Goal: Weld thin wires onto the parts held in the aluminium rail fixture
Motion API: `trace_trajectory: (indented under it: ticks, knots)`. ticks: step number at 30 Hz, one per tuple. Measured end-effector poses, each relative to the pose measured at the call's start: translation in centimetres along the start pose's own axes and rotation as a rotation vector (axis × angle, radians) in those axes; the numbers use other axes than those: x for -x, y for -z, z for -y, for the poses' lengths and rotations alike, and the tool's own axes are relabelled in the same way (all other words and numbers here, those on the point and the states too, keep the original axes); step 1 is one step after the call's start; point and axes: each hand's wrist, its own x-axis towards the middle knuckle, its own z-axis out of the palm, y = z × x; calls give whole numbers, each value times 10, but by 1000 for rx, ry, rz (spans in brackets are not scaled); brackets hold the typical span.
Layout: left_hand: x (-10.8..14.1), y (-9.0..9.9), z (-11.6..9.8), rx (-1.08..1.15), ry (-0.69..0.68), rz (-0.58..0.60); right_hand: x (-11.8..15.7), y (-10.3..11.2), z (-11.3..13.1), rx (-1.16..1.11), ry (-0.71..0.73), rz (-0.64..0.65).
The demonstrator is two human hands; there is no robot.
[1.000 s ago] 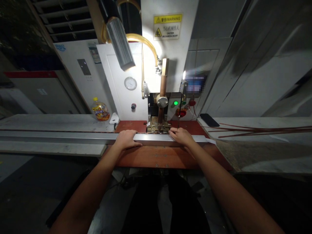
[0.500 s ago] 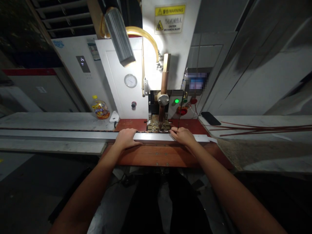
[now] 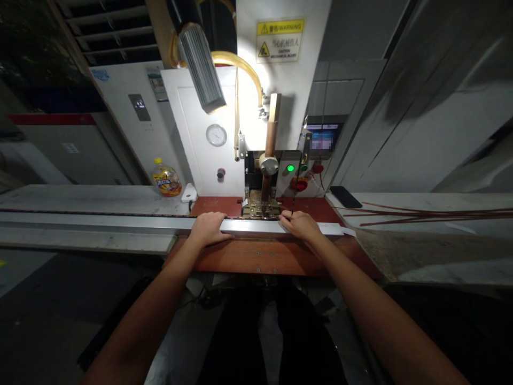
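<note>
A long silver metal bar (image 3: 256, 226) lies crosswise in front of the machine. My left hand (image 3: 209, 229) is closed over it, thumb stretched along the near side and fingers over the top. Farther right, my right hand (image 3: 300, 224) rests on the same bar with its fingertips pinched. A thin dark strip (image 3: 294, 195) runs upward from those fingertips; its lower end is hidden in them. Just behind the bar, between my hands, sits a brass-coloured clamp block (image 3: 260, 206) under a copper-coloured vertical rod (image 3: 271, 138).
The white machine (image 3: 216, 96) carries a warning label, gauge and lit green button (image 3: 290, 168). A drink bottle (image 3: 166, 178) and a white box (image 3: 188, 193) stand left. A black phone (image 3: 346, 196) and several thin brown strips (image 3: 420, 214) lie right. A red-brown board (image 3: 240, 258) supports the bar.
My view has shifted very slightly. Both hands keep their places on the bar, and the bar shows no clear movement.
</note>
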Motion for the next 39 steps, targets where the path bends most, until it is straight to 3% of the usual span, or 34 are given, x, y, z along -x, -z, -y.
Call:
trace_trajectory:
  ticks: [39]
  knots:
    - [-3, -1, -5, -36, -49, -53, 3, 2, -6, 30, 3, -8]
